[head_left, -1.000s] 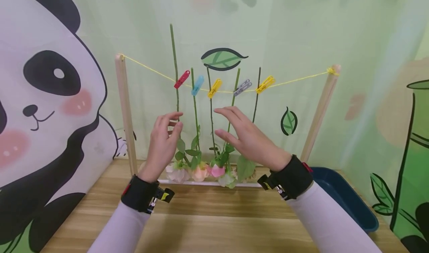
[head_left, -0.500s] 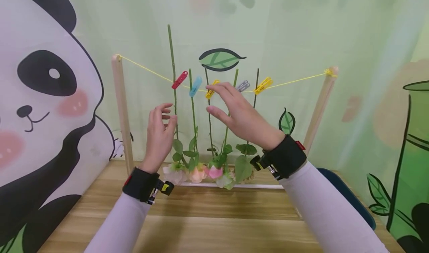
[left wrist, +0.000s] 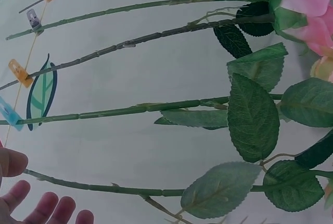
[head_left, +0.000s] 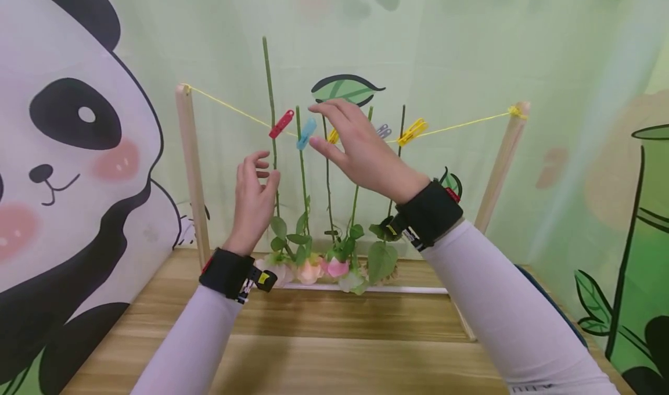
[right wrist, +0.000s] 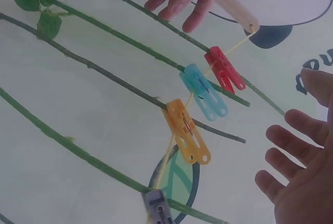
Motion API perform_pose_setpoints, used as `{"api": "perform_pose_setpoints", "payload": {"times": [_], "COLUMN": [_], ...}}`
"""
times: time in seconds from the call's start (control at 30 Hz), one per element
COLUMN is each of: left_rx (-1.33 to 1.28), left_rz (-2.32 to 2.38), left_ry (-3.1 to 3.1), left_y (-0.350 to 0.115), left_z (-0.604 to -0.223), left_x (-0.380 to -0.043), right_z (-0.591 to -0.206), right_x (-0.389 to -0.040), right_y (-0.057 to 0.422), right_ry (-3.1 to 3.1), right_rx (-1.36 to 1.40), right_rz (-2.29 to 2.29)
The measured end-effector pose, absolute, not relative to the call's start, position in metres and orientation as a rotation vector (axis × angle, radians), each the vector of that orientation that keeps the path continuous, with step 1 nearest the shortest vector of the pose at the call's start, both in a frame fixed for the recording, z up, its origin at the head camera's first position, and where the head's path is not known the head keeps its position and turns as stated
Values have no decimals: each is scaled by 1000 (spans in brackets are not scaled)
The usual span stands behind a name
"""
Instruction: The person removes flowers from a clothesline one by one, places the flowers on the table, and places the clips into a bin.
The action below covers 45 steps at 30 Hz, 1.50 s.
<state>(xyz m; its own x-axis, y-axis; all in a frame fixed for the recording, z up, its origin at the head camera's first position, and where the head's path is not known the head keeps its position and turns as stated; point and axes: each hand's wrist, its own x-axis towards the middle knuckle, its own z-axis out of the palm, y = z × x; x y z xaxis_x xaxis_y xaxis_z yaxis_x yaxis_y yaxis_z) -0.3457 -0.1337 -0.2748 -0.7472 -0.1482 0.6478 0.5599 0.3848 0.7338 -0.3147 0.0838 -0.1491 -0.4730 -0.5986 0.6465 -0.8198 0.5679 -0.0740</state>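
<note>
Artificial flowers hang upside down from a yellow string [head_left: 230,106], their stems clipped by clothespins and their blooms [head_left: 337,267] low by the table. From the left come a red clothespin [head_left: 281,124], a blue one [head_left: 306,134], a yellow one [right wrist: 186,131], a grey one [head_left: 384,131] and another yellow clothespin [head_left: 413,132]. My right hand [head_left: 360,148], fingers loosely bent and holding nothing, is raised before the middle clothespins and partly hides them. Lower, my left hand [head_left: 253,200] is beside the leftmost stem [head_left: 269,81], fingers relaxed; nothing shows in its grasp.
Two wooden posts, left [head_left: 191,174] and right [head_left: 504,162], bear the string's ends. A white bar [head_left: 366,289] runs along the frame's foot on the wooden table [head_left: 334,360]. My right sleeve mostly hides a dark blue tray [head_left: 554,302]. A printed cloth [head_left: 470,40] hangs behind.
My right hand has risen and shifted left, from in front of the stems to clothespin height. My left hand has gone up a little. The flowers and clothespins stay in place.
</note>
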Motion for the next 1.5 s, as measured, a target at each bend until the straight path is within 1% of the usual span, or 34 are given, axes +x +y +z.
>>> {"api": "perform_pose_setpoints", "payload": {"times": [0.37, 0.67, 0.9, 1.27, 1.5], "left_rx": [-361, -381, -376, -336, -339], "left_rz": [-1429, -1433, -1447, -1411, -1403], "left_ry": [-2027, -2022, -1999, -1963, -1953], "left_y": [-127, -125, -122, -119, -113], "left_z": [-273, -274, -275, -273, -274], "left_x": [-354, -359, -358, -356, -355], "right_z": [-127, -118, -115, -109, -111], "right_x": [-328, -343, -355, -360, -359], "right_y": [63, 43, 36, 33, 31], "right_ry": [-2293, -2390, -2466, -2509, -2526], "right_rx": [1110, 1029, 977, 950, 861], "right_rz": [364, 274, 209, 147, 69]}}
